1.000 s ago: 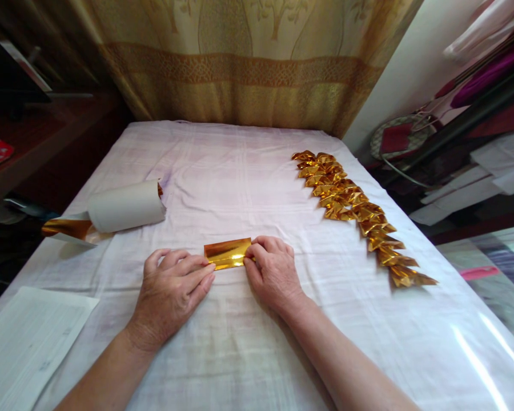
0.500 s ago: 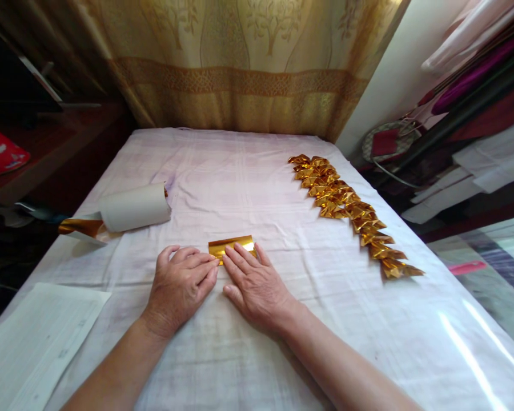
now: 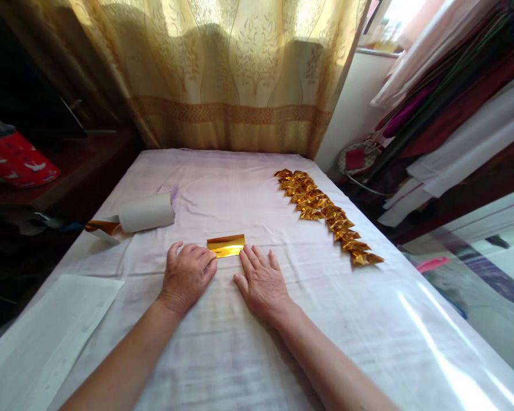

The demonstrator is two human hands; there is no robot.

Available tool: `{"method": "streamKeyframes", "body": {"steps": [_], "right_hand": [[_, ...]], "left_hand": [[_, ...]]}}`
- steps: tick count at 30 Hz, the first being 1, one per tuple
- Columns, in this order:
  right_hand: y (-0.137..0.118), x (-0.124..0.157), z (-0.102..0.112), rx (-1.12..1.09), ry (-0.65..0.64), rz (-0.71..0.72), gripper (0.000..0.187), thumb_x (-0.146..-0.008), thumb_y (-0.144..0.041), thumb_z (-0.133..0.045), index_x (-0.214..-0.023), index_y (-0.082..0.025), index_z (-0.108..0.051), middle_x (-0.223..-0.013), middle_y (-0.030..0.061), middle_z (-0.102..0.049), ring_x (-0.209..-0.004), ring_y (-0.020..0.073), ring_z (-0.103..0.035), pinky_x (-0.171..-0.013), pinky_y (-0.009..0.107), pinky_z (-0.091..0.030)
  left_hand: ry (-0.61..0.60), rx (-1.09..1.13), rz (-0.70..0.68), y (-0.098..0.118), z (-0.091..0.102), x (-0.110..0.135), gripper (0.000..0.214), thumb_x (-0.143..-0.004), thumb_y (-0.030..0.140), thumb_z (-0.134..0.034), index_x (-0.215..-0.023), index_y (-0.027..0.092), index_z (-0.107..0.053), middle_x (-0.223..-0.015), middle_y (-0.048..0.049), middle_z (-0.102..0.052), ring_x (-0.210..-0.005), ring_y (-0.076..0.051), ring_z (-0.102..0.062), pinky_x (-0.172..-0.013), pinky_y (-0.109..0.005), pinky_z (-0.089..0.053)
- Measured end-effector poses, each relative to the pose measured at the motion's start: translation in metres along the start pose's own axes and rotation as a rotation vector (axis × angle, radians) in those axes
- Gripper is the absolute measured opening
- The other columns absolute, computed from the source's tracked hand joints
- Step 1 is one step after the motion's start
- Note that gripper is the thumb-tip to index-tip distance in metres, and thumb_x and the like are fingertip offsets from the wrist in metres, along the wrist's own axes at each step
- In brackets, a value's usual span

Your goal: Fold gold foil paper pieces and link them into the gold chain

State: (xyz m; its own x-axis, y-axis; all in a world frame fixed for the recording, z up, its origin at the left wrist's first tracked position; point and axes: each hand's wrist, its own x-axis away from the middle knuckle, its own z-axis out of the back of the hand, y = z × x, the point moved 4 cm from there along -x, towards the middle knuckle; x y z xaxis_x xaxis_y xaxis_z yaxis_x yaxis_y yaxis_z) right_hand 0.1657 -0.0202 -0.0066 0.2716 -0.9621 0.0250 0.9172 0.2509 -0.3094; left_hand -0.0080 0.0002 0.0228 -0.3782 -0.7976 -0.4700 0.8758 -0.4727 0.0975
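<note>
A small folded strip of gold foil paper (image 3: 226, 245) lies flat on the white cloth-covered table (image 3: 248, 188). My left hand (image 3: 187, 274) rests palm down at the strip's left end, fingertips touching its edge. My right hand (image 3: 261, 279) lies flat with fingers stretched out, its fingertips at the strip's lower right corner. Neither hand grips anything.
A long row of folded gold foil pieces (image 3: 325, 214) runs diagonally along the table's right side. A white roll with gold foil trailing from it (image 3: 143, 212) lies at the left. White paper sheets (image 3: 47, 337) sit at the near left corner. A gold curtain (image 3: 235, 85) hangs behind.
My right hand went from pinching the strip's right end to lying flat and sliding across it, then back toward its right corner. The camera tilted up, showing more curtain.
</note>
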Motion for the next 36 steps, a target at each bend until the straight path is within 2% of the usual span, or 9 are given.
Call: {"method": "streamKeyframes", "body": {"steps": [3,5,8,10,19,28,31,33,36], "right_hand": [[-0.001,-0.001,0.000,0.004,0.015,-0.002,0.056,-0.102,-0.045,-0.039,-0.152,-0.019,-0.038,-0.160,0.0089,-0.030,-0.150,0.0276,-0.024,-0.121,0.058,-0.010],[-0.001,-0.001,-0.001,0.006,0.021,0.000,0.055,-0.102,-0.044,-0.038,-0.152,-0.020,-0.038,-0.160,0.0089,-0.030,-0.150,0.0277,-0.024,-0.121,0.059,-0.011],[0.000,0.000,-0.001,0.011,0.024,-0.001,0.055,-0.102,-0.043,-0.037,-0.152,-0.020,-0.037,-0.160,0.0083,-0.031,-0.150,0.0278,-0.024,-0.120,0.059,-0.012],[0.000,0.000,0.000,0.015,0.022,-0.004,0.055,-0.102,-0.043,-0.038,-0.152,-0.020,-0.038,-0.160,0.0080,-0.031,-0.150,0.0279,-0.024,-0.120,0.059,-0.012],[-0.002,0.000,0.002,0.030,0.009,-0.025,0.056,-0.101,-0.042,-0.039,-0.152,-0.019,-0.038,-0.160,0.0070,-0.029,-0.150,0.0269,-0.023,-0.121,0.057,-0.010],[-0.004,0.003,0.005,0.052,0.054,-0.044,0.054,-0.101,-0.043,-0.040,-0.150,-0.020,-0.042,-0.159,0.0080,-0.034,-0.149,0.0282,-0.026,-0.119,0.057,-0.015],[-0.001,0.005,0.004,0.059,0.112,-0.084,0.055,-0.100,-0.042,-0.041,-0.149,-0.017,-0.043,-0.158,0.0111,-0.035,-0.148,0.0299,-0.027,-0.119,0.057,-0.016],[0.000,0.003,0.003,0.068,0.160,-0.098,0.057,-0.100,-0.042,-0.041,-0.150,-0.015,-0.041,-0.159,0.0126,-0.031,-0.150,0.0304,-0.023,-0.120,0.057,-0.013],[-0.008,-0.004,0.002,0.070,0.187,-0.015,0.058,-0.100,-0.039,-0.040,-0.153,-0.015,-0.036,-0.162,0.0112,-0.025,-0.152,0.0275,-0.016,-0.121,0.056,-0.007]], "left_hand": [[-0.035,0.028,-0.063,0.016,-0.009,-0.001,0.027,-0.094,0.028,-0.051,-0.111,0.023,-0.071,-0.114,-0.0066,-0.075,-0.113,-0.031,-0.062,-0.108,-0.059,-0.028],[-0.107,0.085,-0.121,0.027,-0.019,-0.002,0.033,-0.096,0.028,-0.048,-0.124,0.026,-0.066,-0.126,-0.0053,-0.070,-0.126,-0.031,-0.055,-0.114,-0.062,-0.020],[-0.187,0.105,-0.096,0.032,-0.028,-0.001,0.039,-0.099,0.029,-0.042,-0.133,0.027,-0.060,-0.134,-0.0039,-0.065,-0.135,-0.032,-0.048,-0.116,-0.065,-0.014],[-0.215,0.094,-0.069,0.029,-0.027,0.002,0.040,-0.099,0.030,-0.040,-0.135,0.028,-0.058,-0.137,-0.0035,-0.063,-0.137,-0.031,-0.047,-0.117,-0.066,-0.013],[-0.216,0.012,0.036,-0.006,-0.003,0.032,0.041,-0.098,0.029,-0.038,-0.133,0.030,-0.061,-0.138,-0.0030,-0.062,-0.137,-0.031,-0.047,-0.117,-0.065,-0.014],[-0.148,-0.034,0.054,0.003,0.007,0.012,0.034,-0.098,0.028,-0.041,-0.103,0.026,-0.075,-0.115,-0.0039,-0.075,-0.120,-0.031,-0.059,-0.115,-0.064,-0.020],[-0.121,-0.008,0.073,0.003,0.005,0.014,0.033,-0.098,0.029,-0.041,-0.104,0.026,-0.074,-0.114,-0.0043,-0.075,-0.117,-0.030,-0.060,-0.115,-0.062,-0.021],[-0.106,0.008,0.085,0.003,0.003,0.016,0.034,-0.098,0.029,-0.041,-0.108,0.026,-0.073,-0.115,-0.0047,-0.075,-0.116,-0.029,-0.061,-0.115,-0.061,-0.021],[-0.092,0.009,0.079,0.005,0.002,0.020,0.036,-0.098,0.028,-0.039,-0.112,0.026,-0.072,-0.117,-0.0054,-0.074,-0.117,-0.029,-0.060,-0.115,-0.061,-0.022]]}}
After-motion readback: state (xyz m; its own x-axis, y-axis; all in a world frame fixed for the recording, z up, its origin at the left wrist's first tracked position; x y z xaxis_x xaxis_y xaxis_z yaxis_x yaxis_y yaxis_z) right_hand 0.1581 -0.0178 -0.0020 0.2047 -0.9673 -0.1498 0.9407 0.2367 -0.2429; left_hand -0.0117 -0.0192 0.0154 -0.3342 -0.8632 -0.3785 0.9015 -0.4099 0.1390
